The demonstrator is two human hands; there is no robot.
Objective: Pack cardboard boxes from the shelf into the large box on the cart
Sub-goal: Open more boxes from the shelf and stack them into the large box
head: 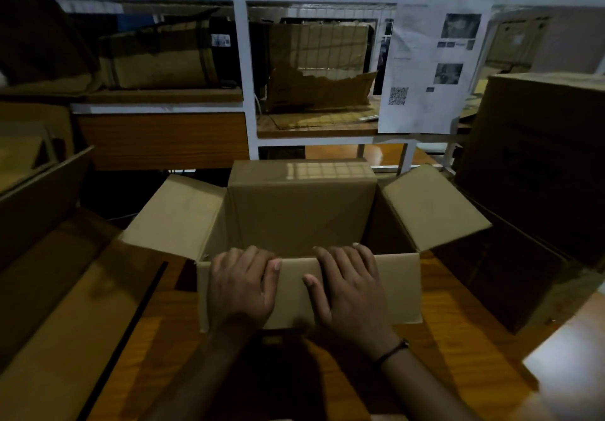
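Observation:
A large open cardboard box (301, 211) stands on a wooden surface (458, 338) in front of me, its four flaps folded outward and nothing visible inside. My left hand (240, 286) and my right hand (350, 289) lie side by side on the near flap. On both hands the fingers curl over the box's near rim and the thumbs press on the flap's outer face. Behind the box is a white metal shelf (244, 60). It holds a brown box (157, 57) on the left and a torn brown box (317, 90) in the middle bay.
A tall closed carton (537, 158) stands close on the right. Open cartons with raised flaps (49, 289) lie on the left. A printed paper sheet (425, 70) hangs on the shelf frame. The room is dim.

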